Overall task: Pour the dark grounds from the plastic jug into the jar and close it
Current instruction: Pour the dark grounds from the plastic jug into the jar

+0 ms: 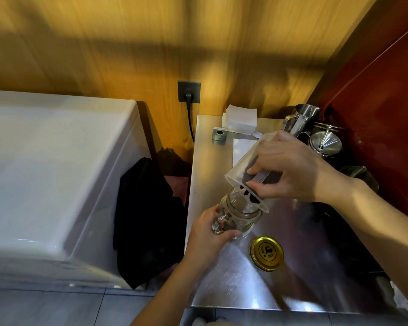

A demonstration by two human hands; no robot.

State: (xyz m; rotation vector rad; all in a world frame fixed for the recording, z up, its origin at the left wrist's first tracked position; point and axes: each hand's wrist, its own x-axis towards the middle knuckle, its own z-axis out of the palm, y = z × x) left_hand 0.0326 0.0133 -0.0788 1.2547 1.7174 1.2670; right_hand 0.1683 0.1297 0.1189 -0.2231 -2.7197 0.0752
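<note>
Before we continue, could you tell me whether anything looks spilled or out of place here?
No spill visible. The plastic jug is tipped over the jar, grounds at its lip. The gold lid lies off on the metal counter, as expected.

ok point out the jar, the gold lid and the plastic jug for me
jar (242,214): head view, on its clear glass shoulder below the mouth
gold lid (267,253): head view, middle of its flat top
plastic jug (246,158): head view, on its clear tilted side wall
</note>
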